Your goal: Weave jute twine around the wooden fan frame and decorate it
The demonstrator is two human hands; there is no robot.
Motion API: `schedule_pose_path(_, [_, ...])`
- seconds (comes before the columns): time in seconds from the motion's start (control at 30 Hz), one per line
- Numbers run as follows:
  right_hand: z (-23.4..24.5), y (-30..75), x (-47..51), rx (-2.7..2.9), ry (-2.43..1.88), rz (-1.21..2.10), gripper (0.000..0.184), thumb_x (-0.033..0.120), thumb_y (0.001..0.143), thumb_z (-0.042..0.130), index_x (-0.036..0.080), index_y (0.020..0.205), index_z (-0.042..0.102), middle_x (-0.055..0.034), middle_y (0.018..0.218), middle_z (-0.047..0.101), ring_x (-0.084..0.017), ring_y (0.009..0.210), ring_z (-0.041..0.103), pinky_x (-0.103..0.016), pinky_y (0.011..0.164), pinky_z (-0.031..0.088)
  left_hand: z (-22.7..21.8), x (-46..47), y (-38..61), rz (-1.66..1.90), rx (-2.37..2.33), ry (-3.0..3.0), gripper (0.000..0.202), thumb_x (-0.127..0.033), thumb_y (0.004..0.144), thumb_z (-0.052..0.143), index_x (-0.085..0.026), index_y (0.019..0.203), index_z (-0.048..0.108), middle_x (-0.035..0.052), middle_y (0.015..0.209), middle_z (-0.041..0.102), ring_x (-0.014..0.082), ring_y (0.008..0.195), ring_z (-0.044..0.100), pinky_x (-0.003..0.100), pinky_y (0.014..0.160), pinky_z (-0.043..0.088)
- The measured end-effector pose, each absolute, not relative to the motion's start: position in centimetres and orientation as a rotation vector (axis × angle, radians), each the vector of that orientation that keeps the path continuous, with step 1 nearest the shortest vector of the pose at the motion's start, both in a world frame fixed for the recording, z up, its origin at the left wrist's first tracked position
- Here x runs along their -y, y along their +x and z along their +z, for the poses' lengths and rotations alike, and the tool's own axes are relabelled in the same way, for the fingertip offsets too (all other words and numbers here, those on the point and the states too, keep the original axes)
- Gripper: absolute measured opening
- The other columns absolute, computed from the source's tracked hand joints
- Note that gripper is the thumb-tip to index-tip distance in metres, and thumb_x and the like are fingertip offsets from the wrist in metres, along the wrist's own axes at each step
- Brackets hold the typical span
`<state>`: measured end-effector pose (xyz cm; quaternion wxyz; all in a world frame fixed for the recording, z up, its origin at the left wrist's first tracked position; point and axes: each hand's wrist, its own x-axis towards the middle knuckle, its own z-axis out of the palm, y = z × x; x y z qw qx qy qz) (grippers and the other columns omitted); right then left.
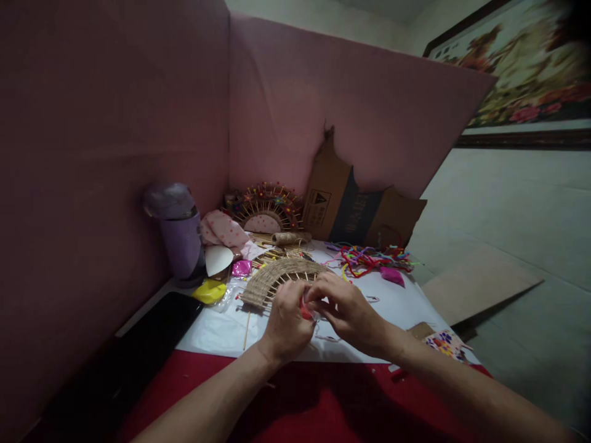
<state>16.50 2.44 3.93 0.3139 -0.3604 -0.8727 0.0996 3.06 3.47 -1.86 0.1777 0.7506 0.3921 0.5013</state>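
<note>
My left hand (287,323) and my right hand (346,312) meet over the front middle of the white sheet. Between their closed fingers is a small red packet (305,306) with a bit of clear wrapper, mostly hidden by the fingers. The left hand grips it while the right fingertips pinch at its edge. Just beyond lies a half-round woven fan (286,271) of twine on thin sticks, partly covered by the hands. A thin wooden stick (247,331) rests left of my left hand.
Packets in yellow (210,291) and magenta (241,269) lie left; another magenta packet (392,276) sits by tangled coloured pipe cleaners (364,258). A purple bottle (181,240), decorated fan (263,223), twine roll (290,239) and torn cardboard (351,206) stand behind. A dark tablet-like slab (161,332) lies left.
</note>
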Motion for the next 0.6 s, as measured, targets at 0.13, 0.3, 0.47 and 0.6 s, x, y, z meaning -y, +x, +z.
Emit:
schedule_pose_path(0.13, [3.79,16.47,-2.25,2.229,-1.028,0.328,0.013,0.016,0.085,0.050,0.017,0.073,0.055,-0.0028,0.072,0.053,-0.016,0.070,0.047,-0.028,0.064,0.035,-1.59,-3.38,3.05,1.410,-1.131,2.125,0.013,-0.009,0.071,0.048,-0.021,0.074,0.046,0.0023,0.075,0.054,0.0188,0.073,0.048,0.030,0.067,0.037])
schedule_pose_path(0.3, [4.24,16.72,-2.03,2.266,-1.005,0.360,0.005,0.014,0.080,0.057,0.019,0.078,0.059,-0.0032,0.075,0.057,-0.016,0.072,0.048,-0.028,0.064,0.037,-1.78,-3.33,3.06,1.389,-1.136,2.141,0.015,-0.009,0.069,0.051,-0.022,0.076,0.047,0.0026,0.079,0.057,0.0197,0.078,0.050,0.032,0.070,0.038])
schedule_pose_path(0.47, [4.05,16.72,-2.08,2.252,-0.975,0.415,0.010,0.016,0.080,0.057,0.018,0.070,0.058,-0.0017,0.069,0.055,-0.014,0.069,0.048,-0.026,0.061,0.037,-1.87,-3.26,3.14,1.376,-1.118,2.192,0.015,-0.008,0.070,0.049,-0.021,0.078,0.048,0.0038,0.081,0.058,0.0202,0.079,0.050,0.033,0.073,0.039])
schedule_pose_path(0.6, [3.61,16.78,-2.34,1.969,-1.088,0.706,0.016,0.027,0.083,0.054,0.018,0.070,0.056,0.0000,0.067,0.053,-0.012,0.061,0.046,-0.024,0.054,0.037,-1.63,-3.32,3.11,1.377,-1.155,2.156,0.012,-0.011,0.071,0.050,-0.021,0.077,0.047,0.0037,0.078,0.056,0.0197,0.076,0.049,0.032,0.068,0.039])
